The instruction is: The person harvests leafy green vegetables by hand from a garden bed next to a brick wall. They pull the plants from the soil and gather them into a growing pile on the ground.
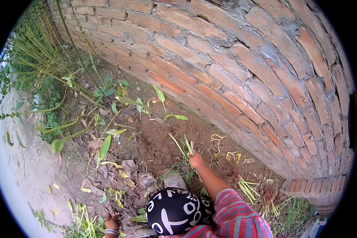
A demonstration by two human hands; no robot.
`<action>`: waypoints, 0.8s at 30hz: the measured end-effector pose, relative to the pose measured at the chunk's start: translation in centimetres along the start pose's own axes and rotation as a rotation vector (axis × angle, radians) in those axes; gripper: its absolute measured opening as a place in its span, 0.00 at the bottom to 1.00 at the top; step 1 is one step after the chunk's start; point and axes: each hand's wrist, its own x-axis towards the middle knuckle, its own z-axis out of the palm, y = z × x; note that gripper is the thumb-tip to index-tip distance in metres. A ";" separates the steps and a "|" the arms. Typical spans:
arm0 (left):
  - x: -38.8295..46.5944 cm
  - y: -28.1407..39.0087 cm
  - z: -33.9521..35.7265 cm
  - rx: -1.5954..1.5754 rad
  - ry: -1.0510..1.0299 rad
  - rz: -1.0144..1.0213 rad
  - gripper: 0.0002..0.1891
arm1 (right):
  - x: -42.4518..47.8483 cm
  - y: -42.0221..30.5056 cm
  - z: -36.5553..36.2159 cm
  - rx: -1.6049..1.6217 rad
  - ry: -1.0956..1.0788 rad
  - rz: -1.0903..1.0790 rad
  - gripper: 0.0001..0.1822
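Note:
My right hand is closed around several cut green plant stems; their pale ends point up and left over bare soil, and leafy parts hang below the fist. At the bottom left is my left hand, with a light bangle on the wrist, close to a heap of green stalks and leaves. Whether it holds anything is not clear. Between the hands is my knee in black cloth with white print. Striped cloth covers my right upper arm.
A brick wall runs along the right and top. Tall green stalks grow at the upper left, beside pale paved ground. Fallen leaves, a stone and cut stems lie on the soil. Grass stands at the lower right.

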 end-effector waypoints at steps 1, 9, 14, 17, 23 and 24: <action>0.8 -2.0 -2.2 0.048 0.008 -0.001 0.05 | -1.4 -2.7 -0.3 -0.139 -0.044 -0.034 0.23; -0.7 2.6 2.1 0.002 -0.021 0.095 0.06 | 1.6 -8.3 -7.9 -0.819 0.003 -0.310 0.12; 0.1 1.7 2.2 0.079 -0.028 0.125 0.06 | -0.1 -6.0 -6.2 -0.322 0.166 -0.038 0.17; 1.9 2.4 5.0 0.258 -0.143 0.170 0.08 | 4.4 4.7 -7.2 -0.842 -0.124 0.215 0.27; 0.1 3.1 3.3 0.181 -0.046 0.235 0.09 | -0.1 -13.0 -8.7 -1.593 -0.270 -0.329 0.25; 0.0 3.5 3.9 0.209 -0.043 0.198 0.10 | 1.1 -14.4 -7.4 -1.497 -0.244 -0.516 0.20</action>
